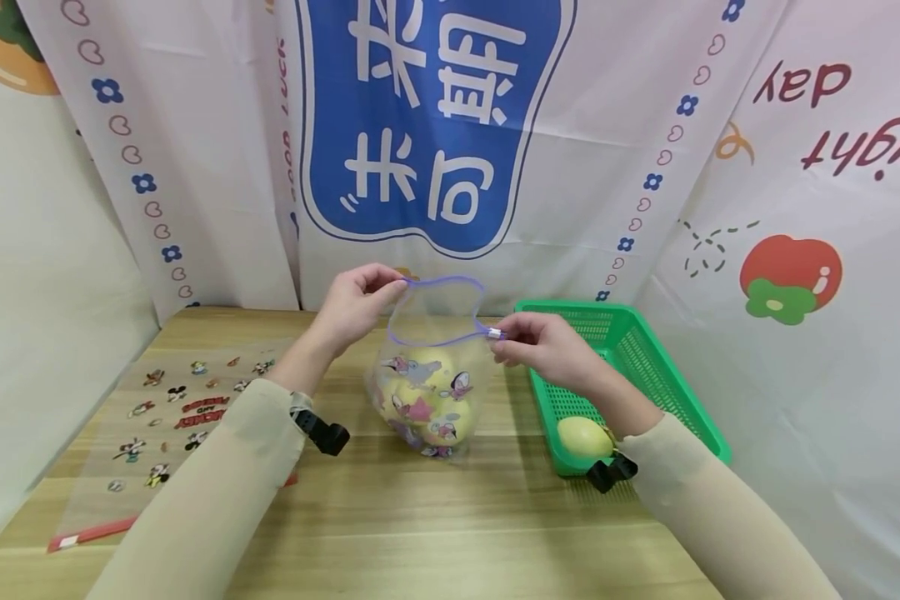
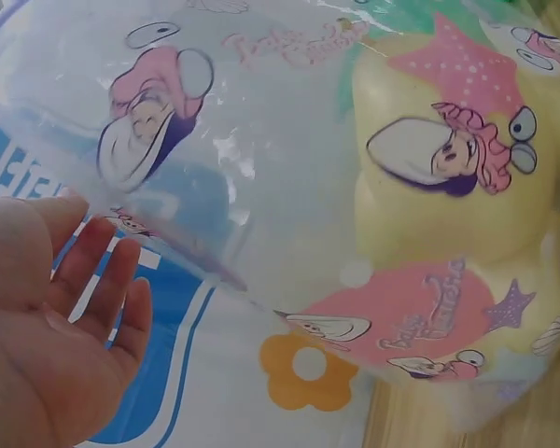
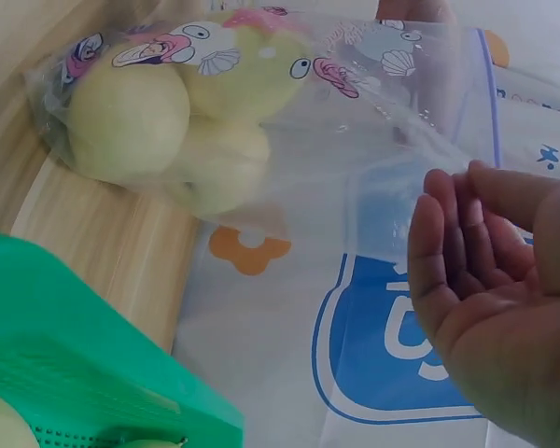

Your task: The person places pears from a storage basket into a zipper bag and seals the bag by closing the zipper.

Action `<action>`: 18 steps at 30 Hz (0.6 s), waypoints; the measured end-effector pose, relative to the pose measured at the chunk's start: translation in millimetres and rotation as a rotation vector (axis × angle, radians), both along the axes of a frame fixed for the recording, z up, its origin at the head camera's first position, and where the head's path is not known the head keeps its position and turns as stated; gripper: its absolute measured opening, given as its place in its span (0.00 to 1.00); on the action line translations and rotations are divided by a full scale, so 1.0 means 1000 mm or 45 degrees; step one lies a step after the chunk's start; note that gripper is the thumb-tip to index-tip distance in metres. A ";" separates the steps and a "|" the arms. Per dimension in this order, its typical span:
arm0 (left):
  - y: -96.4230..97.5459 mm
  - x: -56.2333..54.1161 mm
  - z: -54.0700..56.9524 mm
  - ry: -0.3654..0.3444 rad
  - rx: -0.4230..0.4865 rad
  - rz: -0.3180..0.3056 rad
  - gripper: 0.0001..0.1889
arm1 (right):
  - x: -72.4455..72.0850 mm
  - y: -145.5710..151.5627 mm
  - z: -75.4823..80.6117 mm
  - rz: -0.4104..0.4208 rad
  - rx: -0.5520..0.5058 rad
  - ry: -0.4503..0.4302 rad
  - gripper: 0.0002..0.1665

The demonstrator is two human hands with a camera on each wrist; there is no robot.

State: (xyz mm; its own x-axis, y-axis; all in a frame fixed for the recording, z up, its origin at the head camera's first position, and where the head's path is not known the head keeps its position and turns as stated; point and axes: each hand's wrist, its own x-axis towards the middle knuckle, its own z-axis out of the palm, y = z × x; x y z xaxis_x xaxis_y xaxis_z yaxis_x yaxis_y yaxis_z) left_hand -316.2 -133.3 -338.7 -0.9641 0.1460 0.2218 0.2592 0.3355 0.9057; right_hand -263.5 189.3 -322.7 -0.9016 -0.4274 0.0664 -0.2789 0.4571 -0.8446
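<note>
A clear zip bag (image 1: 431,400) with pink cartoon prints and a purple zip rim stands on the table, its mouth spread wide. Several round pale yellow fruits (image 3: 131,121) lie together in its bottom. At the rim's left end, my left hand (image 1: 356,304) pinches the edge between thumb and fingers. My right hand (image 1: 543,346) pinches the opposite end, by the white zip slider (image 1: 497,333). In the right wrist view, the right hand's thumb and fingertips meet on the film just under the purple strip.
On the right stands a green plastic basket (image 1: 648,379) with a yellow fruit (image 1: 585,437) near its front; the right forearm passes over it. A flat clear bag (image 1: 172,417) with cartoon prints and a red slider strip (image 1: 93,533) lies at left. A printed cloth (image 1: 607,125) hangs behind the table.
</note>
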 end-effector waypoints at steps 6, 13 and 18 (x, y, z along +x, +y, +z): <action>-0.013 0.018 -0.002 0.049 0.005 0.091 0.15 | -0.002 0.009 -0.003 -0.125 0.033 0.007 0.12; -0.029 0.037 -0.005 0.109 0.099 0.132 0.14 | -0.010 0.016 -0.006 -0.254 0.089 0.075 0.10; -0.040 0.049 -0.008 0.167 0.223 0.130 0.12 | -0.015 0.024 -0.002 -0.316 0.100 0.124 0.10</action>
